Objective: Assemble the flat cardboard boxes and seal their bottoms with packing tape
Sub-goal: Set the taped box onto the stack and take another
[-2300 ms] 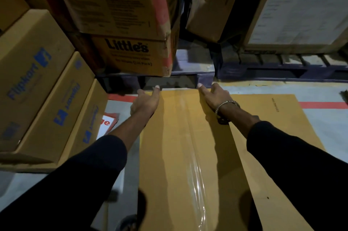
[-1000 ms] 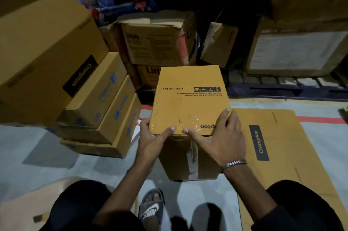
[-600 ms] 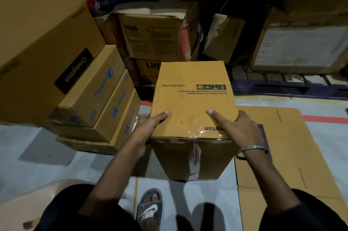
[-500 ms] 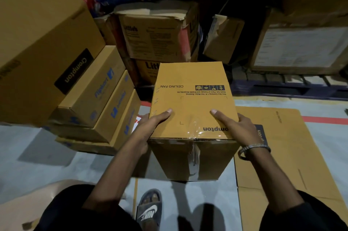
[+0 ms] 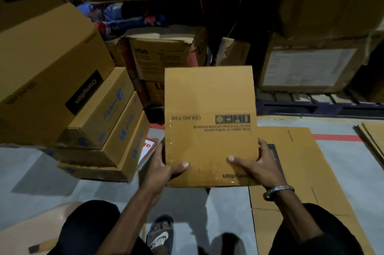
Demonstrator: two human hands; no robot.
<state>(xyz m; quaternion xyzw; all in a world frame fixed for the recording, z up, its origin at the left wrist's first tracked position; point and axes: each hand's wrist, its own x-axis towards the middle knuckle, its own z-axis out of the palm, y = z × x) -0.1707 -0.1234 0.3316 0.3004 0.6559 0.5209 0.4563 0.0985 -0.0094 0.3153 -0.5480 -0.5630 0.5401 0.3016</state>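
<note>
- Two hands, my left hand (image 5: 164, 168) and right hand (image 5: 254, 166), grip the brown printed cardboard box (image 5: 209, 109) by its sides.
- Its long axis points away from me; print reads upside down.

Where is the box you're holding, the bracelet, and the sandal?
Crompton ceiling fan box (image 5: 209, 96): head view, bare upper part of its top face.
Silver bracelet (image 5: 278, 190): head view, chain across the right wrist.
Sandal (image 5: 160, 237): head view, strap with the white logo.
</note>
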